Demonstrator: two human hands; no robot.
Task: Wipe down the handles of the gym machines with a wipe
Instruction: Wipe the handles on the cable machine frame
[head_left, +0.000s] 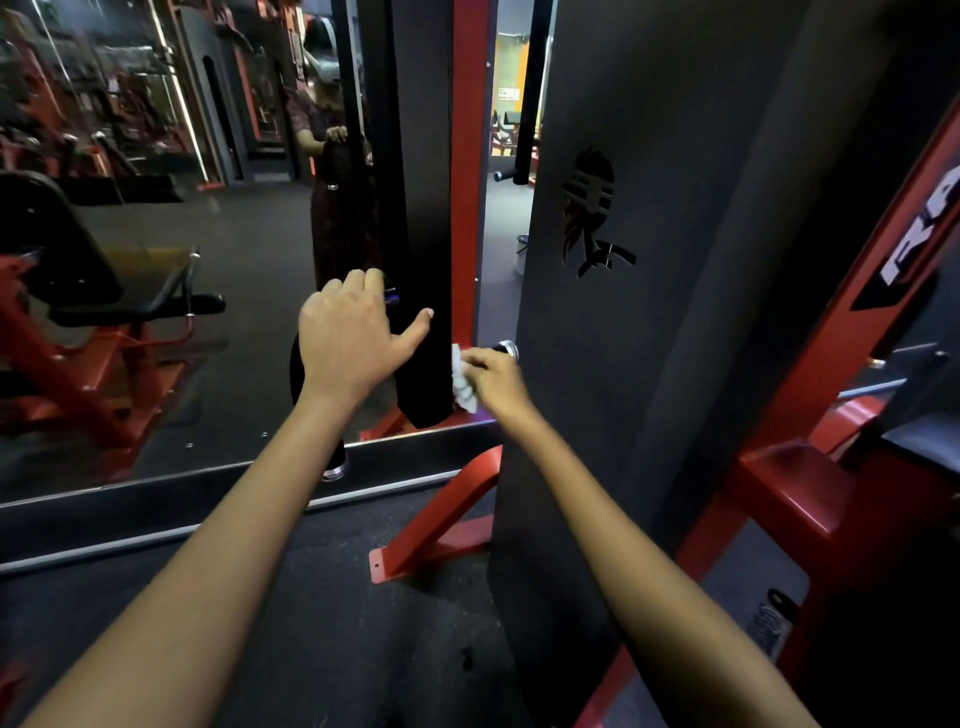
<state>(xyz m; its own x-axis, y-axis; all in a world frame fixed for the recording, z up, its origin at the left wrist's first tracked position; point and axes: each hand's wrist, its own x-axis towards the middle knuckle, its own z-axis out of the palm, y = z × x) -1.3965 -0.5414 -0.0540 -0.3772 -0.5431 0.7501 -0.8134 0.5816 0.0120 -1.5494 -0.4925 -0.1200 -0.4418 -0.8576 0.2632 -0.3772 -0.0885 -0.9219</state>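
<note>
A black curved machine handle (423, 384) hangs in front of the mirror, with a chrome end cap (508, 348) on its right end and another chrome end (335, 470) lower left. My left hand (348, 338) reaches over the handle's upper part with its fingers curled over it and the thumb stretched out. My right hand (493, 379) pinches a crumpled white wipe (462, 379) and presses it against the handle just left of the right end cap.
A wall mirror (156, 218) fills the left and reflects a red seat machine (78, 338) and a person. A red upright post (465, 208) and a tall dark shroud panel (649, 312) stand close ahead. A red frame and step (795, 483) are at right; a red foot bracket (436, 525) is on the floor.
</note>
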